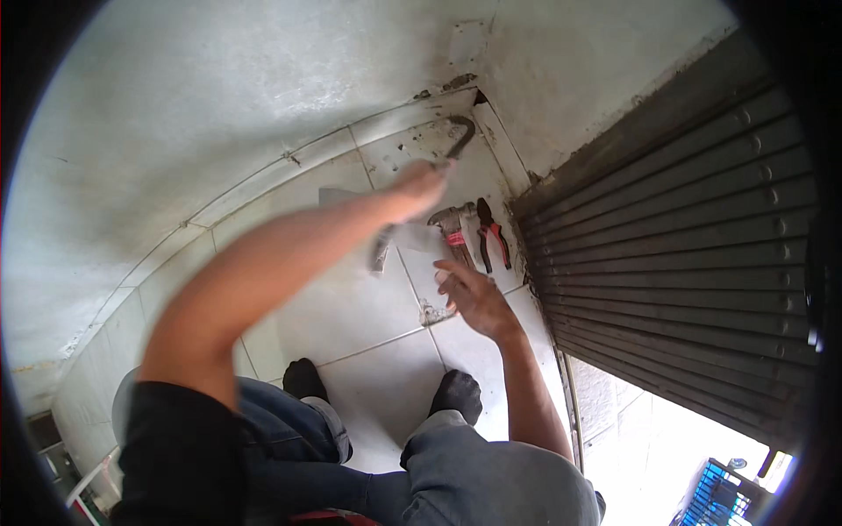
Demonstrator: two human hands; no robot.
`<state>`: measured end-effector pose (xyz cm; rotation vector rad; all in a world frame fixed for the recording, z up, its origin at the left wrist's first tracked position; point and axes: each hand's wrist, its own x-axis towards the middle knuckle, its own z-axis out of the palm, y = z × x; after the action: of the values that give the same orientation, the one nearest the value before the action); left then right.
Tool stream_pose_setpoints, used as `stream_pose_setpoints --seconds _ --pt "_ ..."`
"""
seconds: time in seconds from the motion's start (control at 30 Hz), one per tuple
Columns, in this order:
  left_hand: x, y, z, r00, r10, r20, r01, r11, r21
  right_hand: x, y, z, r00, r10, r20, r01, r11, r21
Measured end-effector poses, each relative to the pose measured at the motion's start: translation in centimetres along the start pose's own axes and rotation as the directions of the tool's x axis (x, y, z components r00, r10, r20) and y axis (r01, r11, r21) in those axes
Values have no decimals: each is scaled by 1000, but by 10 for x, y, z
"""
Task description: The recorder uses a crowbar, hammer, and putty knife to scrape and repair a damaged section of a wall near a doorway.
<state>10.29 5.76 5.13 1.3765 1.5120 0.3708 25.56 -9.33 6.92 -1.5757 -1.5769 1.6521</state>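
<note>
My left hand (417,189) reaches across to the far side of the tiled floor, blurred by motion, its fingers closed at the lower end of a dark hooked metal tool (465,133). The rest of that tool is hidden by the hand. My right hand (474,300) hovers over the tiles with its fingers loosely bent and apart, holding nothing. Just beyond it lies a hammer (454,235) with a red band. Red-and-black pliers (494,237) rest beside the hammer. Under my left forearm, a grey flat thing (340,195) and a handle-like piece (381,249) are partly covered.
A dark ribbed shutter (667,228) stands close on the right. White walls (246,88) meet in the far corner, with crumbled debris (403,151) on the tiles. My feet in black socks (458,396) are on the floor (377,368). A blue crate (719,495) sits at the lower right.
</note>
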Motion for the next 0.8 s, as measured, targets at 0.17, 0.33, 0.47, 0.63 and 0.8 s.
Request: stream_pose_setpoints --seconds 0.17,0.33,0.47,0.63,0.8 --pt "-42 -18 -103 1000 24 19 -29 938 347 5 51 1 889 -221 -400 -97 764 -638" --pt "-99 -46 -153 998 -51 24 33 874 484 19 67 2 920 -120 -374 -208 658 -724" --pt "-129 -116 -162 999 22 -50 -2 929 370 13 55 -2 957 -88 -275 -187 536 -823" --pt "-137 -142 -148 998 50 -46 -29 923 383 -9 27 -24 956 192 -223 -284 403 -870" --pt "-118 -144 -139 991 131 22 -125 862 491 24 -18 -19 979 -49 -196 -141 528 -837"
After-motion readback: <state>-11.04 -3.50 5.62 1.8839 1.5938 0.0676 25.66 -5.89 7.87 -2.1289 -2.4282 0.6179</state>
